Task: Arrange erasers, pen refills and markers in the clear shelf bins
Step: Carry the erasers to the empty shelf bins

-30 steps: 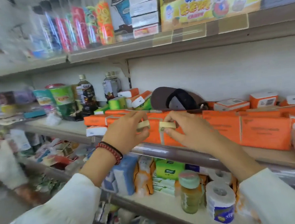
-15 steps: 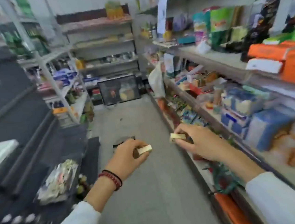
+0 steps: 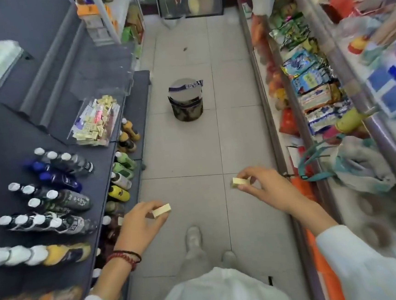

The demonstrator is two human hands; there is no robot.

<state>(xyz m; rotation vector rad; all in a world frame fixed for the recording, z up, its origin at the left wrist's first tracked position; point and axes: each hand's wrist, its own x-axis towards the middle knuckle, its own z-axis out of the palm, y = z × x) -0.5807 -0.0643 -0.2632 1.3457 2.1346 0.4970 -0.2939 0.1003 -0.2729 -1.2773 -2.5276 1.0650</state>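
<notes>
While I look down a tiled shop aisle (image 3: pixel 192 150) through the head camera, both hands are held out over the floor, each with one small pale-yellow eraser. My left hand (image 3: pixel 137 224) pinches its eraser (image 3: pixel 162 210) between thumb and fingertips, and the block lies roughly level, poking out to the right. Red and black bracelets (image 3: pixel 126 257) circle that wrist. My right hand (image 3: pixel 269 186) pinches the second eraser (image 3: pixel 240 182) the same way, with the block pointing left. The two erasers are well apart, and the right one is nearer the right-hand shelving.

The clear shelf bin (image 3: pixel 95 125) sits on the dark shelf (image 3: pixel 6 133) to my left, at its front edge, well ahead of the left hand. It holds a heap of the same pale-yellow erasers, with a few white and pink packets among them. A second clear bin (image 3: pixel 103 69) stands just behind it; I cannot tell what it holds. Nearer me on that shelf lie rows of white-capped bottles (image 3: pixel 53 203), and more bottles (image 3: pixel 124 166) line the shelf edge below the bin.

In the middle of the aisle stands a round camouflage tub (image 3: pixel 187 103) with a grey top. Snack packets (image 3: pixel 314 91) fill the shelves along the right side. White sleeves cover both forearms, and pale shoes (image 3: pixel 193 236) show below.
</notes>
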